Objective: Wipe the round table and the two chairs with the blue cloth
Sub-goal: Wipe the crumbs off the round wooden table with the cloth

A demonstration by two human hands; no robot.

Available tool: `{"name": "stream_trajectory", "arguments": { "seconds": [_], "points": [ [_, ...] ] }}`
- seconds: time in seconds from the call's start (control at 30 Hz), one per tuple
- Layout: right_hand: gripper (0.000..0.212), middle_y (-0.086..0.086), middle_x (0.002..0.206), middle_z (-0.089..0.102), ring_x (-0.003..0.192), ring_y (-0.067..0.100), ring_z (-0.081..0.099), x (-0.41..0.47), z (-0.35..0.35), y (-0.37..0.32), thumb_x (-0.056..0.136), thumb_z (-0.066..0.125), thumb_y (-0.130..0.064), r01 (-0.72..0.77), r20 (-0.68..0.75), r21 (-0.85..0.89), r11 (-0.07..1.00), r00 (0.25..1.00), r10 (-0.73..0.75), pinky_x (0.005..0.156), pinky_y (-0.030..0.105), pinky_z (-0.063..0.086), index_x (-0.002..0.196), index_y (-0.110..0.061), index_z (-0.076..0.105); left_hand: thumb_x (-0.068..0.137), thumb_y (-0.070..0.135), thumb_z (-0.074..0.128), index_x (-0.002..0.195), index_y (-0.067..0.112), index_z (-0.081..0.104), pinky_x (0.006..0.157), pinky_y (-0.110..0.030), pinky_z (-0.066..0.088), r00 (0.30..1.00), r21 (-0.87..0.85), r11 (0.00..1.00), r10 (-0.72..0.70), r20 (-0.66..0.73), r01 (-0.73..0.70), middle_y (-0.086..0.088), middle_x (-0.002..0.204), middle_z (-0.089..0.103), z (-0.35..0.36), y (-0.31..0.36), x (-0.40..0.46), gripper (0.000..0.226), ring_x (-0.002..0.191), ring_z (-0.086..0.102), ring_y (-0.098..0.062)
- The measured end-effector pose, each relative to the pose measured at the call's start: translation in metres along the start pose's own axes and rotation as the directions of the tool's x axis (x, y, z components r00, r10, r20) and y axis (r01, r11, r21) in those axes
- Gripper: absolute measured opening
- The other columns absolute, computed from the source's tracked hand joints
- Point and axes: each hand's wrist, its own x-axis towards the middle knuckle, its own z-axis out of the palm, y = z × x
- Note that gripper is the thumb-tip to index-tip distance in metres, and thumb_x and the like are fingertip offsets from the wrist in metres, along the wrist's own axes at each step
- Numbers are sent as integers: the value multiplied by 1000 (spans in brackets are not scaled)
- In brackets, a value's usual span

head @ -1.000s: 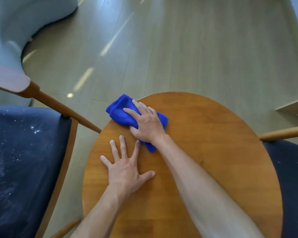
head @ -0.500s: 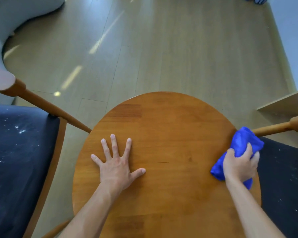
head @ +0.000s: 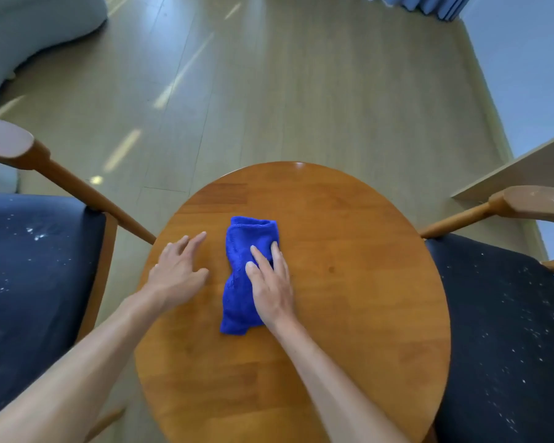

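Observation:
The blue cloth lies bunched lengthwise near the middle of the round wooden table. My right hand presses flat on the cloth's right side with straight fingers. My left hand rests on the bare tabletop just left of the cloth, fingers spread. A chair with a dark seat speckled with white specks stands at the left. A second chair with a dark speckled seat stands at the right.
Wooden armrests of the left chair and the right chair reach toward the table edge. A pale sofa sits at the far left. Light wood floor lies beyond the table, and a beige shelf edge is at right.
My right hand swept the cloth from the table's far left to its right edge, then back to the middle. My left hand stayed on the tabletop and shifted a little.

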Motion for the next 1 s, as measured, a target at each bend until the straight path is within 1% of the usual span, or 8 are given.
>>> {"name": "stream_trajectory", "arguments": {
  "seconds": [0.1,0.2,0.27,0.43,0.67,0.73,0.87,1.0],
  "points": [
    [41,-16,154,23,143,0,18,-12,-37,15,100,42,-26,94,79,89,992,992,-101,118,26,15,141,-28,45,86,63,48,149,46,12,115,-55,15,976,-34,999,27,-214,-35,-7,160,7,8,22,-10,75,148,1,-27],
    [45,-8,158,16,147,10,8,-17,-62,52,100,42,-29,101,-154,-334,937,975,-160,119,32,6,145,-26,39,77,79,40,147,50,-2,113,-60,9,960,143,972,211,-185,-186,-5,160,-16,45,66,-16,87,146,-13,-33],
    [52,-5,161,4,148,11,-4,-22,-69,80,100,37,-37,20,-184,-551,834,972,-144,119,35,-2,150,-28,26,79,77,44,148,49,-1,112,-60,14,963,242,955,214,-164,-171,-7,157,-26,68,83,-17,87,145,-10,-40],
    [57,4,160,13,148,21,8,-24,-61,107,96,25,-41,32,-207,-695,719,948,-243,119,46,11,151,-24,26,68,37,71,135,22,55,97,-55,44,851,210,920,387,-356,-330,-22,156,22,101,76,-48,70,132,31,-54],
    [56,6,158,22,146,23,18,-23,-60,108,95,27,-39,19,-228,-717,697,938,-261,116,49,20,148,-22,35,60,32,60,123,24,65,88,-51,49,788,259,803,586,-187,-536,-20,149,38,115,55,-88,64,123,47,-49],
    [56,5,159,20,147,22,14,-22,-59,109,95,27,-41,18,-226,-718,696,940,-257,117,48,18,148,-24,32,64,37,53,123,22,66,88,-51,48,794,305,818,560,-237,-487,-20,148,39,86,33,-65,63,121,49,-49],
    [56,4,159,18,148,23,13,-22,-59,109,96,27,-41,22,-227,-713,701,938,-261,118,48,17,149,-24,31,72,43,39,129,12,60,94,-59,42,861,277,939,306,-406,-203,-24,151,29,27,-17,-26,69,122,40,-49],
    [56,5,159,20,147,24,14,-22,-59,109,95,28,-40,21,-239,-710,704,933,-269,117,50,20,148,-23,33,74,40,38,128,9,59,96,-63,39,855,249,956,257,-450,-156,-25,151,27,38,-23,-46,66,122,38,-52]
  ]
}}
